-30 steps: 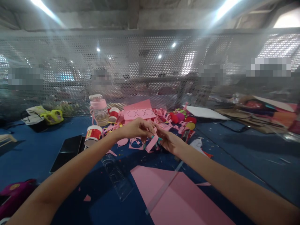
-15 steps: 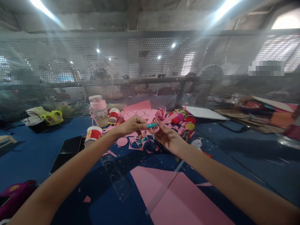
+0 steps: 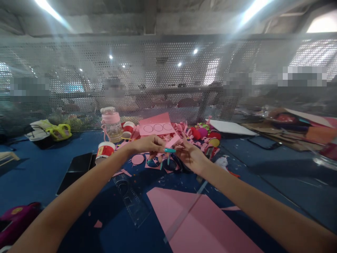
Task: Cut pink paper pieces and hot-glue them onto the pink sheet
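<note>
A small pink paper strip (image 3: 173, 141) is pinched between my two hands above the middle of the blue table. My left hand (image 3: 150, 144) closes on its left end, with long teal nails pointing right and down. At its other end, my right hand (image 3: 191, 156) has its fingers closed on the strip; some fingertips are hidden. Just behind lies a pink sheet with drawn circles (image 3: 157, 129) in a heap of pink scraps. A cut pink disc (image 3: 137, 159) lies below my left wrist. Nearer to me are a large pink sheet (image 3: 195, 218) and a clear stencil ruler (image 3: 131, 200).
A paper cup (image 3: 105, 151), a pink-topped bottle (image 3: 111, 123) and a black phone (image 3: 76, 170) stand or lie to the left. Coloured pompoms (image 3: 202, 132) and a white board (image 3: 230, 127) are behind right. A perforated metal screen (image 3: 163, 77) closes the back.
Both hands have lowered slightly, and the pink strip has tilted and shows more of its face. The sheet with drawn circles behind is less covered now.
</note>
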Demonstrator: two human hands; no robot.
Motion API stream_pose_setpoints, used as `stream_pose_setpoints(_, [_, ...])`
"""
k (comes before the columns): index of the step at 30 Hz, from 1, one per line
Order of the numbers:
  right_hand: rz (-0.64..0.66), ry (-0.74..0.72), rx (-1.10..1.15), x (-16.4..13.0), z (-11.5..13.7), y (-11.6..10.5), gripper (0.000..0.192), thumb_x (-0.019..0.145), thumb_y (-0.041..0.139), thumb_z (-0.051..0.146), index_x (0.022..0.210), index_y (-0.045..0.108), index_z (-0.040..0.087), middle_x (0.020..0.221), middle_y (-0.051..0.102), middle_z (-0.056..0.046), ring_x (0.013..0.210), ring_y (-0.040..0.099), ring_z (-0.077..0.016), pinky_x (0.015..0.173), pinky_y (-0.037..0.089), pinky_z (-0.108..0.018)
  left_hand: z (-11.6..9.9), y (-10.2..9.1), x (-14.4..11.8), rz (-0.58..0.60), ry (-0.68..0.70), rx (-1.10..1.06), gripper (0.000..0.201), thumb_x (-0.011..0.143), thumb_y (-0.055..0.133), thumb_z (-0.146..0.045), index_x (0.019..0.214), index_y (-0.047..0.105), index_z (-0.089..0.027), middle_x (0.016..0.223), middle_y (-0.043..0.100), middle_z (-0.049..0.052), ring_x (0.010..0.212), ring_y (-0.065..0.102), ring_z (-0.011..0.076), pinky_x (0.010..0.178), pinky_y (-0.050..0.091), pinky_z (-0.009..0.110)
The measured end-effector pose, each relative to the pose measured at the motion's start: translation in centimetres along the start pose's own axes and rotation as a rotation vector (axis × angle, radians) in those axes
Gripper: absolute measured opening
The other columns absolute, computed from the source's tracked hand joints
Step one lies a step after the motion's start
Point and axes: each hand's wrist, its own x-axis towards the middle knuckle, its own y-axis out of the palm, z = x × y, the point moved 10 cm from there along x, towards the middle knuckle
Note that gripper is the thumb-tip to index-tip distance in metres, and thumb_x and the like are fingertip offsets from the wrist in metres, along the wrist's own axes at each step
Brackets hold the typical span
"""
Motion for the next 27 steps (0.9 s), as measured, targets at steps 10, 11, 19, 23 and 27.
stream_pose_setpoints(10, [-0.038, -0.135, -0.195, -0.6, 0.8, 0.2, 0.022, 0.070, 0.068, 0.031, 0.061, 0.053, 0.016, 0.050, 0.052, 0.006, 0.040, 0.048, -0.0045, 0.038, 0.044, -0.014, 0.2, -0.6, 0.2, -0.052, 0.001, 0.019, 0.026, 0.072, 0.064, -0.035, 0.071, 0.065, -0.009, 0.045, 0.055, -0.002, 0.032, 0.041, 0.0024, 0.032, 0.030, 0.013])
stream_pose_setpoints(11, [-0.023, -0.149, -0.240, -0.8, 0.8, 0.3, 0.024, 0.068, 0.069, 0.032, 0.061, 0.053, 0.016, 0.049, 0.051, 0.007, 0.039, 0.048, -0.0047, 0.036, 0.042, -0.014, 0.2, -0.5, 0.2, -0.055, 0.003, 0.026, 0.026, 0.072, 0.064, -0.035, 0.070, 0.064, -0.009, 0.044, 0.053, -0.003, 0.032, 0.040, 0.0024, 0.031, 0.029, 0.013])
stream_pose_setpoints(19, [0.071, -0.247, -0.562, -1.4, 0.7, 1.9, 0.023, 0.072, 0.064, 0.032, 0.058, 0.051, 0.019, 0.034, 0.040, 0.010, 0.026, 0.032, -0.0047, 0.027, 0.022, -0.016, 0.4, -0.9, 0.3, -0.095, -0.018, 0.064, 0.031, 0.073, 0.061, -0.039, 0.070, 0.065, -0.009, 0.042, 0.048, -0.004, 0.029, 0.031, 0.0019, 0.029, 0.018, 0.015])
stream_pose_setpoints(23, [0.108, -0.258, -0.630, -1.8, 0.4, 2.4, 0.022, 0.073, 0.062, 0.030, 0.057, 0.052, 0.019, 0.037, 0.042, 0.008, 0.030, 0.033, -0.0048, 0.030, 0.021, -0.017, 1.0, -0.8, 0.5, -0.083, -0.046, 0.032, 0.034, 0.072, 0.061, -0.041, 0.068, 0.065, -0.008, 0.037, 0.042, -0.006, 0.028, 0.027, 0.0020, 0.029, 0.016, 0.016])
stream_pose_setpoints(27, [0.148, -0.230, -0.598, -2.5, 0.1, 3.3, 0.026, 0.073, 0.059, 0.043, 0.064, 0.056, 0.020, 0.042, 0.046, 0.007, 0.032, 0.032, -0.0053, 0.032, 0.024, -0.018, 2.0, -0.4, 0.7, -0.032, -0.074, -0.012, 0.034, 0.073, 0.060, -0.042, 0.068, 0.064, -0.008, 0.036, 0.042, -0.006, 0.027, 0.025, 0.0022, 0.029, 0.015, 0.017])
